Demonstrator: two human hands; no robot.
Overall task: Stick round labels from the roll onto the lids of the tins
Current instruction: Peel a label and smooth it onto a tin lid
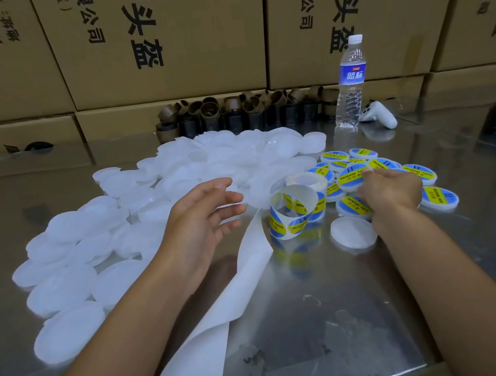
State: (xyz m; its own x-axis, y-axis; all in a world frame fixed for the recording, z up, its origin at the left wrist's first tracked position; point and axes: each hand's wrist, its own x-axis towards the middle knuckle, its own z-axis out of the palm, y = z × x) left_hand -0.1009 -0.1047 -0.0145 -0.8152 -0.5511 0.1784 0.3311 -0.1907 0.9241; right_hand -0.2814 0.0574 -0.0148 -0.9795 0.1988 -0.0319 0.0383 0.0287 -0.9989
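Dim, bluish light — soft glare on the steel table (pixel 324 305) (edges bowed), mild blur.

At 3 o'clock the right hand (pixel 391 191) shows us only its back; its fingers are hidden against a labelled lid (pixel 349 181), so we cannot judge the grip. At 6 o'clock the backing strip (pixel 201 351) runs off the lower edge. At 12 o'clock the boxes (pixel 182 68) are cropped; the lid's small print is unreadable.
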